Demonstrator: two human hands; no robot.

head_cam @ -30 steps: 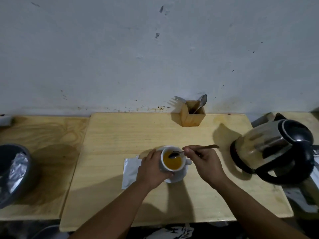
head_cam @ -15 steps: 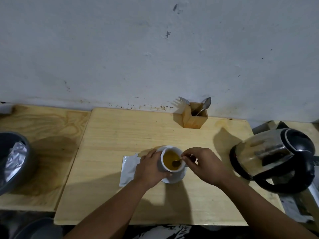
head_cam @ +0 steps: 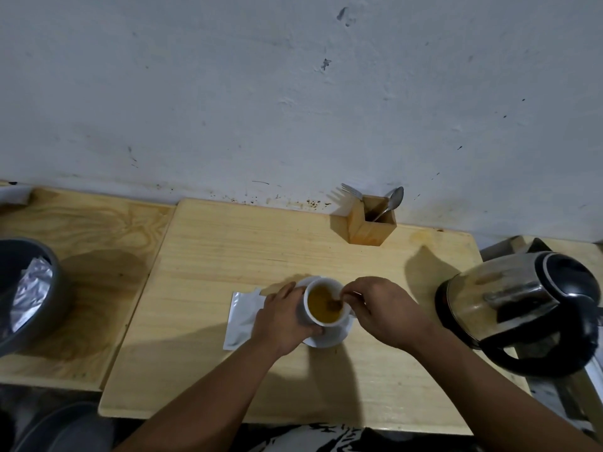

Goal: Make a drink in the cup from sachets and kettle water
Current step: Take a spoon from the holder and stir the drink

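A white cup (head_cam: 309, 316) holding an orange-brown drink (head_cam: 321, 305) stands on a white saucer (head_cam: 332, 337) in the middle of the wooden table. My left hand (head_cam: 282, 318) wraps the cup's left side. My right hand (head_cam: 381, 309) pinches a spoon (head_cam: 334, 302) whose bowl is dipped into the drink at the cup's right rim; its handle is hidden by my fingers. A white sachet (head_cam: 243, 316) lies flat just left of the cup, partly under my left hand. The steel and black kettle (head_cam: 522, 308) sits at the right.
A wooden cutlery holder (head_cam: 368, 228) with a fork and spoon stands at the back by the wall. A dark bin (head_cam: 29, 288) lined with foil sits on the lower wooden surface (head_cam: 98, 243) at the left. The table's front edge (head_cam: 293, 419) is close to my body.
The spoon, held level above the cup a second ago, now dips into the drink. My right hand has closed in on the rim. My left hand stays on the cup.
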